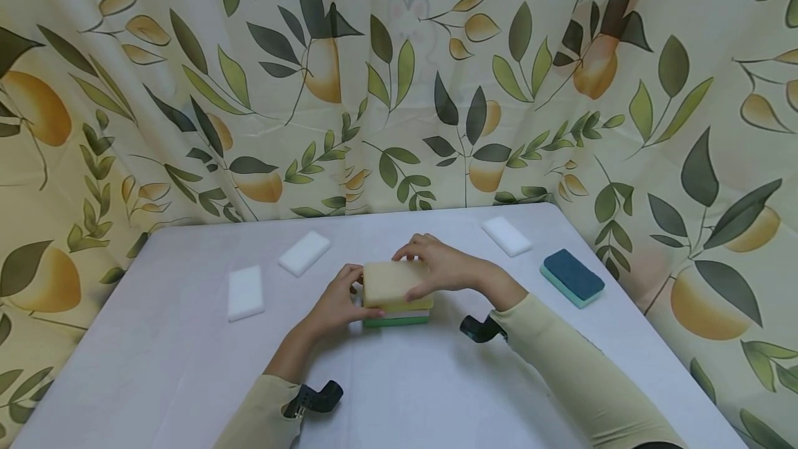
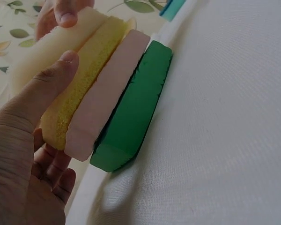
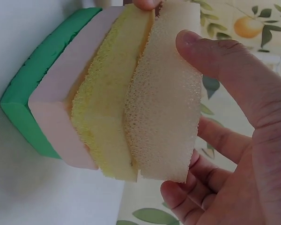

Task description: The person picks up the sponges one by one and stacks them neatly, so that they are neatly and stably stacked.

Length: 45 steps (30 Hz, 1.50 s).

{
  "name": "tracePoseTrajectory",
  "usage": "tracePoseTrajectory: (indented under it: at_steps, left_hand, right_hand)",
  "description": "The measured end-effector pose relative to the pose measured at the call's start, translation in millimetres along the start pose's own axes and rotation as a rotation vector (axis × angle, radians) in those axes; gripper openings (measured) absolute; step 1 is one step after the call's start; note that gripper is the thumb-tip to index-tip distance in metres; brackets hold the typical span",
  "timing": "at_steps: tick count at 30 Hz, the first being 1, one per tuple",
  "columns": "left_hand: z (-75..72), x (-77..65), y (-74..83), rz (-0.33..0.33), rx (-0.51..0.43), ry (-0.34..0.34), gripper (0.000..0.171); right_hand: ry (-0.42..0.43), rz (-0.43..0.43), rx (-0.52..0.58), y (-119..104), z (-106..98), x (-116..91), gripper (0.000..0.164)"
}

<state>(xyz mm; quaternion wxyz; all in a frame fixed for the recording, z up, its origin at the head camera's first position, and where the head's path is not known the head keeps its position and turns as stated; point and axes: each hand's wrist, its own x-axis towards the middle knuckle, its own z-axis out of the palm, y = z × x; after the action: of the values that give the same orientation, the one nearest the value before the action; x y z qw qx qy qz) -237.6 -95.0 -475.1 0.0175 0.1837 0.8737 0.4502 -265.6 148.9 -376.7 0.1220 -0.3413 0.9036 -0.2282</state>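
When viewed from the head camera, note a four-layer stack at the middle of the white cloth-covered table, between both hands. From bottom to top, read: green rectangular foam block, pale pink rectangular foam block, yellow rectangular sponge, cream rectangular open-pored sponge. At the left end of the stack, observe a bare left hand grasping the yellow sponge, with thumb along the near side. At the top, observe a bare right hand pinching the cream sponge, with thumb on the near side and fingers toward the far side. To the left of the stack, locate two white rectangular blocks, lying flat. To the right, beyond the right hand, locate one further white block and, nearer the table edge, a dark-blue and teal rectangular sponge, blue face up. Behind the table, see a leaf-and-fruit-printed fabric curtain.
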Motion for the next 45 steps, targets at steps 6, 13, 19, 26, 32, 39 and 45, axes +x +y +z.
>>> tracePoseTrajectory:
  at_steps: [6,13,19,26,32,39,45]
  left_hand:
    - [0.2,-0.6,0.7,-0.013,-0.006,-0.004,0.073]
    - [-0.1,-1.1,0.9,-0.015,-0.011,-0.001,0.075]
    - [-0.8,-1.5,1.9,-0.021,-0.012,-0.006,0.079]
    - [-2.1,-1.9,2.2,-0.033,-0.021,-0.02,0.079]
    - [-2.9,-2.1,2.6,-0.021,-0.01,-0.015,0.079]
    - [-3.6,-1.1,2.9,-0.027,-0.008,-0.023,0.078]
    - [-2.5,-0.9,2.5,-0.018,-0.017,-0.02,0.077]
  right_hand:
    - [-0.009,0.007,0.001,1.2,2.5,0.1,0.065]
    - [-0.004,0.0,0.003,0.8,2.8,-0.4,0.065]
    - [-0.004,0.002,-0.014,1.4,2.4,0.8,0.065]
    - [-0.018,0.011,-0.021,0.9,1.6,2.5,0.065]
    - [-0.022,0.021,-0.018,0.5,0.8,3.5,0.065]
    - [-0.023,0.029,-0.01,0.6,1.7,3.0,0.065]
    - [-0.019,0.028,-0.015,0.5,2.2,2.3,0.065]
